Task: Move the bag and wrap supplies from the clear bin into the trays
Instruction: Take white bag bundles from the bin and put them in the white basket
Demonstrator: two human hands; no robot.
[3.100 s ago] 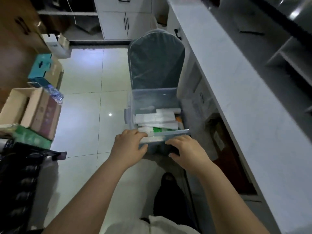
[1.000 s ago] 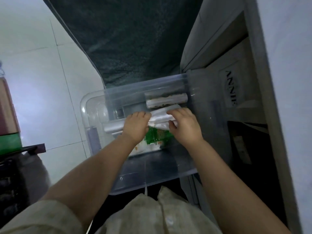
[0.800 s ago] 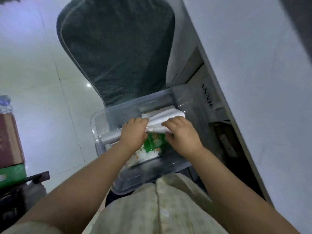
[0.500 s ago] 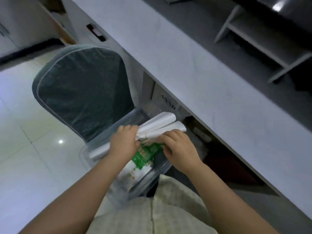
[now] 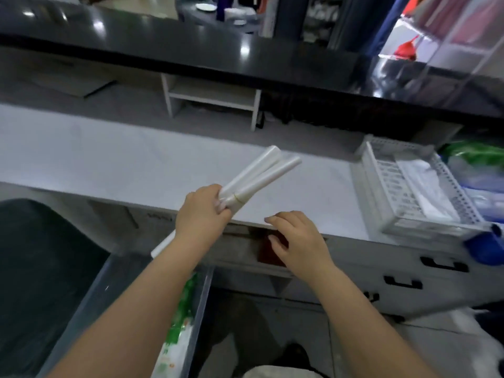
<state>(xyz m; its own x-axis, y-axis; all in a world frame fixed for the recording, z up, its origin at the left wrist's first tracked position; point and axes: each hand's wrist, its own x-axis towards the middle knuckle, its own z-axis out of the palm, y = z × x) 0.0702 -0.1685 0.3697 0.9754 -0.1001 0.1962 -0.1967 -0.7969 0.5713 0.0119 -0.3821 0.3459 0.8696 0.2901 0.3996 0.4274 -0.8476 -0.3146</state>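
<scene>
My left hand (image 5: 203, 214) grips a bundle of white rolls (image 5: 259, 174) tied with a rubber band, held over the front edge of the white counter (image 5: 109, 159) and angled up to the right. My right hand (image 5: 296, 237) hovers just right of it, fingers apart, holding nothing. The clear bin (image 5: 199, 301) sits low at the left, on the chair; a green and white packet (image 5: 178, 323) lies inside. A white slatted tray (image 5: 381, 186) stands on the counter at the right with white sheets (image 5: 425, 186) in it.
A dark grey chair back (image 5: 41, 268) fills the lower left. Drawers with black handles (image 5: 403, 283) run under the counter. A small white shelf unit (image 5: 212, 96) stands behind it, below a black ledge. Green and blue plastic items (image 5: 480, 170) lie at the far right.
I have lifted the bundle of rolls out of the bin and up over the counter. My right hand has let go of it. My view has swung toward the counter and tray.
</scene>
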